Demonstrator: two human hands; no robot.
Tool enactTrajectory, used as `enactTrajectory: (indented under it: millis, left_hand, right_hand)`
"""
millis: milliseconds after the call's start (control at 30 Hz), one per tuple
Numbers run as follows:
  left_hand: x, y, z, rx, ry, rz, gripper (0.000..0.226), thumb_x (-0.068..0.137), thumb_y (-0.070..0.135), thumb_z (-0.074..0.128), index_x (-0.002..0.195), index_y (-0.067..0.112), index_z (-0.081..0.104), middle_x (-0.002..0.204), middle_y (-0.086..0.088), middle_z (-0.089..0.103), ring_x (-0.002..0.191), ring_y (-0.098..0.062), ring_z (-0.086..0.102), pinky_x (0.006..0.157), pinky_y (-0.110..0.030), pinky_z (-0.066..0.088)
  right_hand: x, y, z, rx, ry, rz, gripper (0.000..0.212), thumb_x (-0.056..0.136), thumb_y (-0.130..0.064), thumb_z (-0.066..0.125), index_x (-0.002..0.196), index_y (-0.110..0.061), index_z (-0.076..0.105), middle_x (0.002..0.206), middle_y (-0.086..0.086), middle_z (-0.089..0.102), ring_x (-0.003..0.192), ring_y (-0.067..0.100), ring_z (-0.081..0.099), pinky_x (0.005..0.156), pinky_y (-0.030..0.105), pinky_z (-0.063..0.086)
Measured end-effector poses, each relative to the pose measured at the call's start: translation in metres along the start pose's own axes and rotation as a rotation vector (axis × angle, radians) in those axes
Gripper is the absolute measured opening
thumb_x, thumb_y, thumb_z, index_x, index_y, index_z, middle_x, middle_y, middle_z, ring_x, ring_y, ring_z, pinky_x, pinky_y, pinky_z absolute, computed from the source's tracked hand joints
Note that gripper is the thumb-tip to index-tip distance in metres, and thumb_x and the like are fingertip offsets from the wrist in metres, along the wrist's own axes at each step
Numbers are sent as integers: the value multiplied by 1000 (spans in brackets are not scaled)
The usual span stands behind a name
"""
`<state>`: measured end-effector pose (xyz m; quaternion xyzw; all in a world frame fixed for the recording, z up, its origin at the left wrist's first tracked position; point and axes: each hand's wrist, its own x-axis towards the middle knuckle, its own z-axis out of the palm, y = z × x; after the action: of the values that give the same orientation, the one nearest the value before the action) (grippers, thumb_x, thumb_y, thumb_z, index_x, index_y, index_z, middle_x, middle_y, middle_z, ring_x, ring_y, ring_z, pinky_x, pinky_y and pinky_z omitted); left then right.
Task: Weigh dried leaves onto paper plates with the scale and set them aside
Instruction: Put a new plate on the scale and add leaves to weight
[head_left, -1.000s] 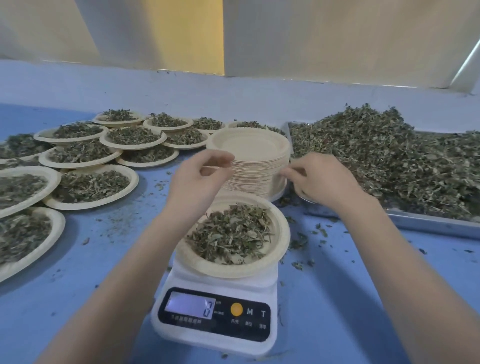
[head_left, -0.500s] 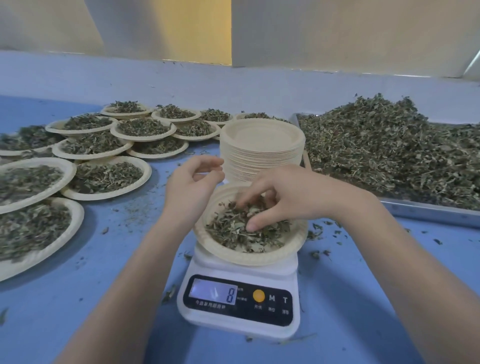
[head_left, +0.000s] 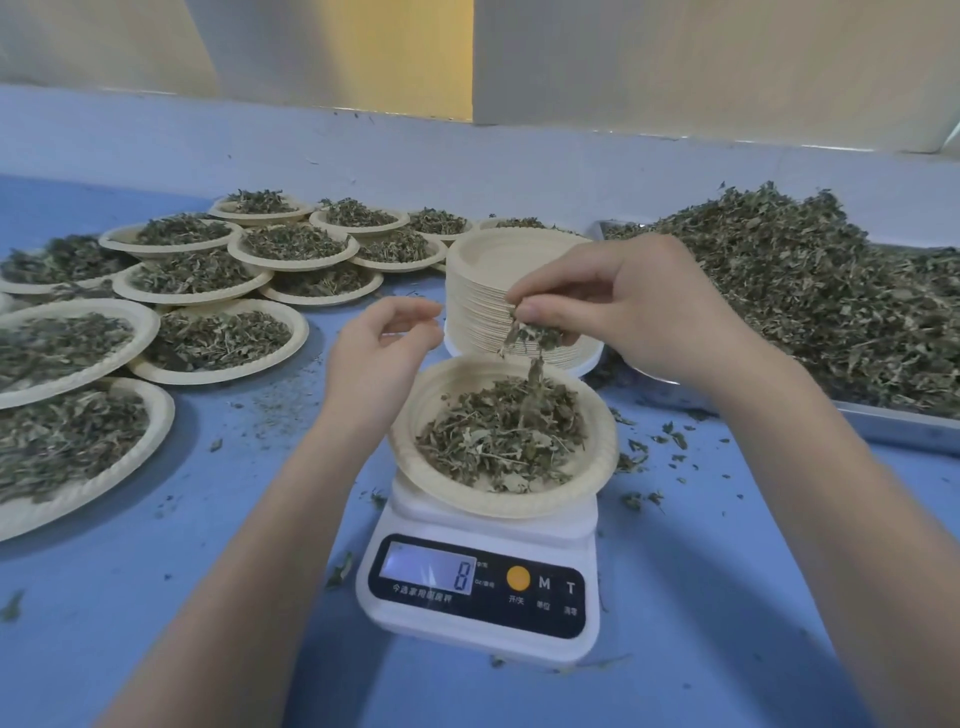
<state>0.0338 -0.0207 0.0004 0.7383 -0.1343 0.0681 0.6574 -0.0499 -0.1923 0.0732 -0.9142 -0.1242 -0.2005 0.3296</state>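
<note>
A white digital scale (head_left: 480, 582) stands at the centre of the blue table and its display shows 8. On it sits a paper plate (head_left: 415, 467) holding dried leaves (head_left: 501, 434). My right hand (head_left: 623, 306) hovers above the plate's far side and pinches a small tuft of leaves (head_left: 532, 335) that dangles toward the pile. To the left of the plate, my left hand (head_left: 379, 353) floats with loosely curled fingers and holds nothing. A stack of empty paper plates (head_left: 488, 291) stands just behind the scale.
Several filled paper plates (head_left: 223, 338) cover the table's left side. A metal tray (head_left: 893, 423) heaped with loose dried leaves (head_left: 810, 291) lies at the right. Leaf crumbs (head_left: 654, 447) are scattered beside the scale. A pale wall rises behind.
My right hand went from the plate stack into the leaves on the scale, then lifted with a pinch of them. My left hand drew back from the stack to beside the plate.
</note>
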Motion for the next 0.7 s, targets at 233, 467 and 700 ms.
enactTrajectory:
  millis: [233, 467, 700]
  left_hand:
    - [0, 1, -1, -1, 10, 0, 18, 84, 13, 62, 90, 29, 66, 94, 12, 67, 91, -9, 60, 79, -25, 45]
    - [-1, 1, -1, 2, 3, -5, 18, 85, 11, 61, 89, 28, 66, 93, 12, 66, 92, -10, 59, 84, -27, 45]
    - [-1, 1, -1, 14, 2, -28, 17, 85, 12, 61, 92, 27, 67, 96, 8, 67, 96, -12, 60, 89, -32, 47]
  right_hand:
    - [1, 3, -2, 109, 64, 29, 13, 79, -19, 73, 83, -31, 71, 66, -26, 66, 59, -9, 61, 62, 5, 45]
    - [0, 4, 4, 82, 46, 39, 13, 81, -16, 72, 90, -25, 71, 69, -23, 64, 54, -11, 58, 61, 5, 45]
    - [1, 4, 3, 73, 95, 54, 11, 81, -17, 72, 90, -23, 73, 69, -23, 64, 53, -10, 58, 59, 5, 45]
